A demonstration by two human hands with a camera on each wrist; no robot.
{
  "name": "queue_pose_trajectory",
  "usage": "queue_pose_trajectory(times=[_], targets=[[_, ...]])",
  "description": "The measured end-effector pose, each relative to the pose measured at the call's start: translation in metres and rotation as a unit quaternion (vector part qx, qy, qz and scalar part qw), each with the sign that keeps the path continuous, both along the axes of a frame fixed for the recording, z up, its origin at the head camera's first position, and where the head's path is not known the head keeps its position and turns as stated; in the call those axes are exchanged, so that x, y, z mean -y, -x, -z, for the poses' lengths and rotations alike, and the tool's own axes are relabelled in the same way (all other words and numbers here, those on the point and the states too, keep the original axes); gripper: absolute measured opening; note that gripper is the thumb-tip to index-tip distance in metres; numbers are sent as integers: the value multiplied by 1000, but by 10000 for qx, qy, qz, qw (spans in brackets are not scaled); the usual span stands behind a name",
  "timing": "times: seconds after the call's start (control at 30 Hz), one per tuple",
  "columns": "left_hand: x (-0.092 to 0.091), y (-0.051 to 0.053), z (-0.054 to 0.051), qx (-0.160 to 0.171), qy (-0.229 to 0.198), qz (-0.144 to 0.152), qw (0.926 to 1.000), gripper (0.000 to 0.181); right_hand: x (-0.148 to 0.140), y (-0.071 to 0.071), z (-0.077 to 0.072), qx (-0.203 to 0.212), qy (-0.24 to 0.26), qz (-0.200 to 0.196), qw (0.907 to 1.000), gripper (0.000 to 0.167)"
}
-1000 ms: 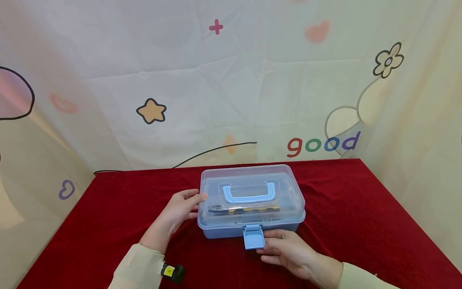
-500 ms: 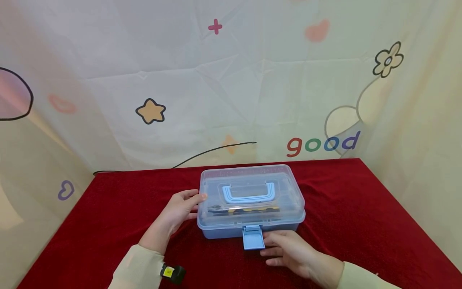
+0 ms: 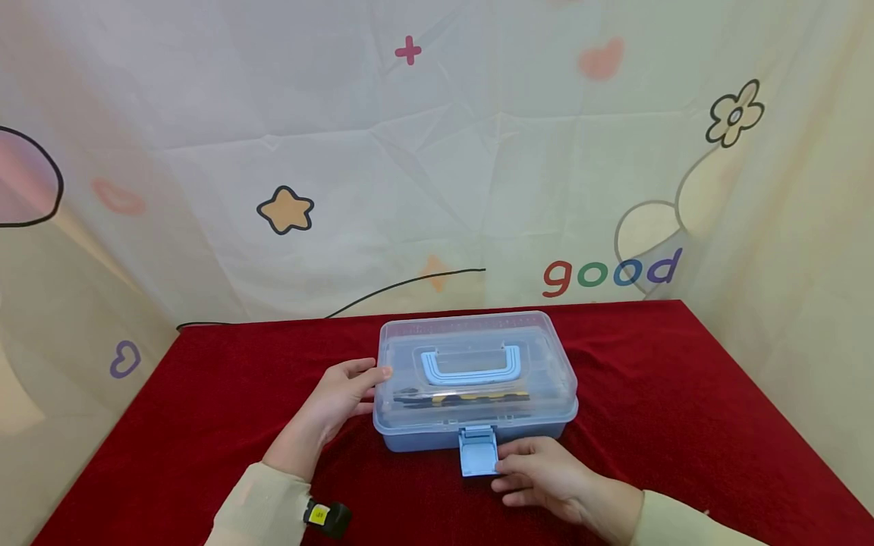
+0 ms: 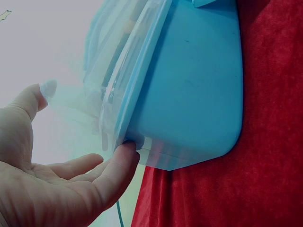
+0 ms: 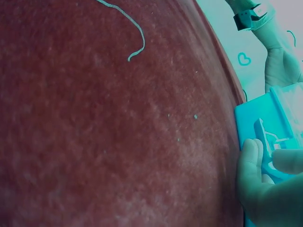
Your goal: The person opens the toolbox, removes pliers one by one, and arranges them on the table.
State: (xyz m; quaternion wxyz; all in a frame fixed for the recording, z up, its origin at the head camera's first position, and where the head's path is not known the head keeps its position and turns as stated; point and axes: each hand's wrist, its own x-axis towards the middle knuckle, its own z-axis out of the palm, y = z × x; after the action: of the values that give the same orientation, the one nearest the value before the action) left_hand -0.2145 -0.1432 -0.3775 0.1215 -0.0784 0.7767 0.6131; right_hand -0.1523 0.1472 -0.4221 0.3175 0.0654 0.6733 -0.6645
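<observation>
A blue plastic toolbox [image 3: 423,440] with a clear lid [image 3: 471,334] and a light-blue carrying handle [image 3: 473,376] rests on red cloth, lid down. Through the lid shows a long yellow-and-black tool [image 3: 478,396]; its kind is unclear. My left hand [image 3: 341,394] holds the box's left side, thumb on the lid; in the left wrist view, fingertips [image 4: 124,153] touch beneath the rim. The front latch [image 3: 479,453] is flipped outward. My right hand [image 3: 546,474] pinches its right edge, thumb in front; in the right wrist view the fingers [image 5: 249,161] reach around the latch flap.
Red velvet-like cloth [image 3: 205,425] covers the table. Behind it hangs a pale printed curtain [image 3: 444,189]. A black wrist device [image 3: 329,517] sits at the left cuff. A pale thread [image 5: 137,30] lies on the cloth in the right wrist view.
My right hand's fingers have shifted slightly at the latch, and the flap now hangs a little lower. The left hand and the box stay in place.
</observation>
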Motion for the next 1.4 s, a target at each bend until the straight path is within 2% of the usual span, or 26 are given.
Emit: queue_pose_trajectory(times=[0.37,0.57,0.93,1.13,1.4], targets=[[0,0,1,18,4,4,10000,72,1,8,7,-157,-393,-151,9990,28],[0,0,0,43,-8,-2,10000,72,1,10,9,-71,-139,-41,9999,27],[0,-1,0,36,64,-22,10000,71,0,4,4,-8,19,99,9999,38],[1,-1,1,9,32,-22,10000,69,-3,3,0,-146,142,0,9998,46],[0,-1,1,-28,6,5,10000,65,-10,-1,-8,-343,-103,-204,9991,46]])
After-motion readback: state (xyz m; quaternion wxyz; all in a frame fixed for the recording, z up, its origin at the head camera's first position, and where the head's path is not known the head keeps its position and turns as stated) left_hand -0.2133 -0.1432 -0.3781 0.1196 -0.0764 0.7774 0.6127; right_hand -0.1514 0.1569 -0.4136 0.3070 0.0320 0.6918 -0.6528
